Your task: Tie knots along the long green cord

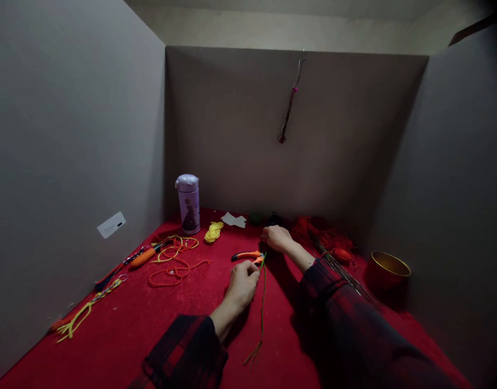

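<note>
My left hand [242, 282] is closed, with thumb and fingertips pinched on the bright green upper end of a thin cord [263, 308]. That cord hangs toward me over the red cloth and splits into several brownish loose ends. Just beyond this hand lie pliers [248, 255] with orange and black handles, partly covered by it. My right hand [277, 238] reaches farther back, fingers bent down close to a dark bundle of yarn [274, 219]. Its fingertips are partly hidden, so what they hold, if anything, does not show.
Left: a purple bottle [189, 205], yellow yarn [214, 232], loose orange cord [178, 270], an orange-handled tool [143, 258] and a braided keychain [106, 292]. Right: red yarn [329, 237], thin rods [346, 273] and a gold-rimmed bowl [388, 270]. A braided strand [289, 111] hangs on the back panel.
</note>
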A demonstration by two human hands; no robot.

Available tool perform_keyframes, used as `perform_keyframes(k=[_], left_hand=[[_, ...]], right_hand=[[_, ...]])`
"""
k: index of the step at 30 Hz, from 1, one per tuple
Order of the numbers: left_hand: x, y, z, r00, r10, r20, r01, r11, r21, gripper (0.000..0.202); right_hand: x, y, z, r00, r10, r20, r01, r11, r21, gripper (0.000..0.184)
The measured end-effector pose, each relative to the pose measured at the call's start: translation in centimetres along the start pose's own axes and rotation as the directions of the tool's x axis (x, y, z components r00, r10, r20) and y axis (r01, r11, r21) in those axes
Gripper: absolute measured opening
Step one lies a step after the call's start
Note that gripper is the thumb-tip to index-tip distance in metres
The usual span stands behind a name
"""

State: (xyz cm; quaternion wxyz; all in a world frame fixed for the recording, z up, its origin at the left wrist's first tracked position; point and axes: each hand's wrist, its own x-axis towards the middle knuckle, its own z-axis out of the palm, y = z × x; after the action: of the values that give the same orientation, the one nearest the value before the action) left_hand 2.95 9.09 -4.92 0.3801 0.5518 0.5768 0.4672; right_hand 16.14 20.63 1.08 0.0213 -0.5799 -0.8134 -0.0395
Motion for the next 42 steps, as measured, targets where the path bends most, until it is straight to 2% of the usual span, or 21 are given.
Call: perform_keyframes(k=[4, 11, 17, 19, 21, 25, 27, 29, 33, 37, 42], left_hand=[[-0.1, -0.2, 0.2, 0.998, 0.058, 0.037, -0.06, 0.997, 0.052, 0.011], [-0.1, -0.1, 0.4, 0.992, 0.116, 0.057, -0.123, 0.981, 0.151, 0.01], [-1.0, 0.9, -0.2, 0.962, 0.248, 0.119, -0.272, 0.922, 0.276, 0.012], [-1.4, 1.2, -0.4, 0.933, 0.308, 0.184, -0.354, 0.873, 0.336, 0.012], [-1.6, 1.2, -0.4, 0.887, 0.357, 0.291, -0.451, 0.803, 0.39, 0.015], [-2.1, 1.0, 0.1, 0.782, 0.386, 0.489, -0.617, 0.586, 0.525, 0.018], [-2.4, 0.9, 0.6, 0.752, 0.373, 0.543, -0.659, 0.465, 0.592, 0.019], [-2.8, 0.9, 1.0, 0.743, 0.356, 0.568, -0.67, 0.394, 0.629, 0.019], [-3.7, 1.1, 1.6, 0.727, 0.347, 0.593, -0.686, 0.333, 0.647, 0.019], [-4.3, 1.2, 2.0, 0.696, 0.355, 0.624, -0.717, 0.301, 0.629, 0.018], [-4.7, 1.2, 2.5, 0.676, 0.363, 0.641, -0.736, 0.288, 0.613, 0.016]], right_hand=[[-1.0, 0.7, 0.4, 1.0, -0.013, 0.025, 0.013, 1.0, -0.02, 0.024], [-3.4, 0.3, -0.3, 0.994, -0.104, -0.018, 0.103, 0.994, -0.029, 0.024], [-3.3, 0.1, 0.0, 0.998, -0.036, -0.057, 0.037, 0.999, 0.022, 0.022], [-3.0, 0.0, 0.3, 0.998, 0.015, -0.059, -0.012, 0.998, 0.058, 0.023], [-2.7, 0.0, 0.5, 0.995, 0.07, -0.074, -0.062, 0.993, 0.098, 0.025], [-2.3, 0.1, 0.9, 0.985, 0.144, -0.093, -0.125, 0.975, 0.184, 0.025], [-2.2, 0.1, 1.0, 0.983, 0.161, -0.092, -0.137, 0.965, 0.224, 0.024], [-2.2, 0.2, 1.0, 0.981, 0.172, -0.094, -0.143, 0.955, 0.258, 0.024], [-2.0, 0.1, 0.9, 0.974, 0.197, -0.115, -0.153, 0.937, 0.313, 0.026], [-1.8, -0.1, 0.8, 0.971, 0.21, -0.118, -0.157, 0.923, 0.352, 0.027], [-1.6, 0.1, 0.8, 0.96, 0.271, -0.077, -0.223, 0.898, 0.38, 0.024]])
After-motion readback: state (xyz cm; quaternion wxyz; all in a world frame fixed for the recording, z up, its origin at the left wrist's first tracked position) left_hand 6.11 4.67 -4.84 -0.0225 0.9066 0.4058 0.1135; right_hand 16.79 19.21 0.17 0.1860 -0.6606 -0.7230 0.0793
